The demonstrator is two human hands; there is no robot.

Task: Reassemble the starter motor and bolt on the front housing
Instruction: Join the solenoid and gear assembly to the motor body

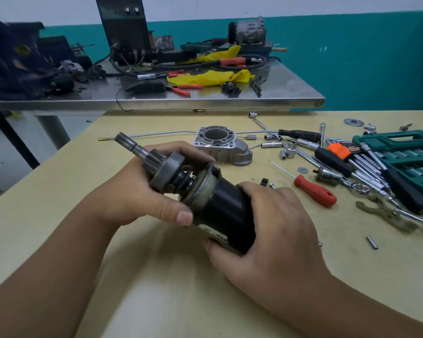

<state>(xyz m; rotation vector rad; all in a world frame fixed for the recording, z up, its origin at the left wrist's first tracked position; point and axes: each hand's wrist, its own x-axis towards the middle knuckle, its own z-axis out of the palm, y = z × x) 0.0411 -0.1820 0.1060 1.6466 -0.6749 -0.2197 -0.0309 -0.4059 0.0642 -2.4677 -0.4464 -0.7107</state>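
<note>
Right now my right hand (266,223) wraps the black motor body (227,211) from behind, and my left hand (142,191) curls round the front end at the drive gear (165,168), so each grip is clenched on the starter, held tilted above the counter (59,215); it feels like dense, rigid metal, probably greasy, so I'd keep hold of the body and not the bare shaft (128,142); the front housing (221,145) lies apart, just beyond my left fingers.

Both hands, left hand (134,191) and right hand (274,225), grip the starter motor (220,203) above the table (156,276).
</note>
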